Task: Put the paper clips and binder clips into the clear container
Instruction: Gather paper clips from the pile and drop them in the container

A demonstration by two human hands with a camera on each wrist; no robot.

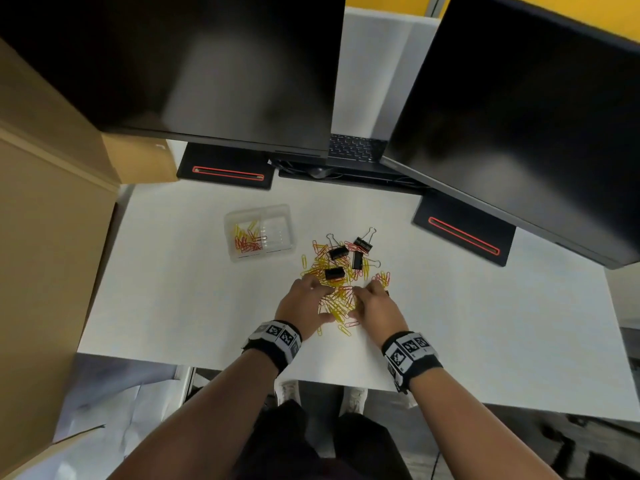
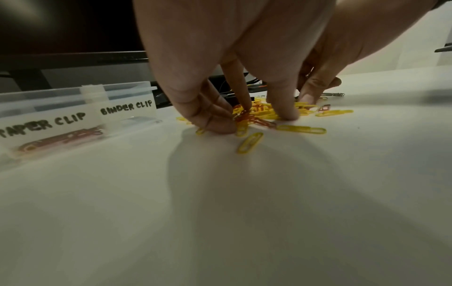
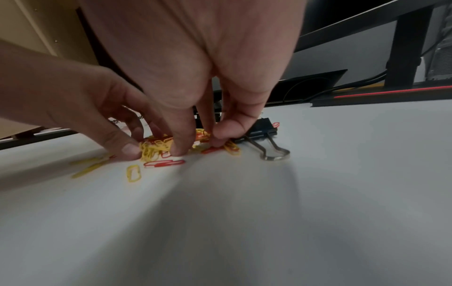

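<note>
Left hand and right hand — fingers curled, raking paper clips on the table; container well apart. Risk: loose clips slipping free, binder clips swept along — wrong compartment.

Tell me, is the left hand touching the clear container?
Apart. The head view shows bare white desk between the left hand and the clear container.

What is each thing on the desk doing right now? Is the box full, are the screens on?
Clear plastic two-compartment container: open; paper clips in left compartment, right looks empty.
Yellow and red paper clips pile: loose on desk.
Black binder clips: on the pile.
Left hand: fingers gathering paper clips.
Right hand: fingers gathering paper clips.
Two black monitors: dark.
</note>
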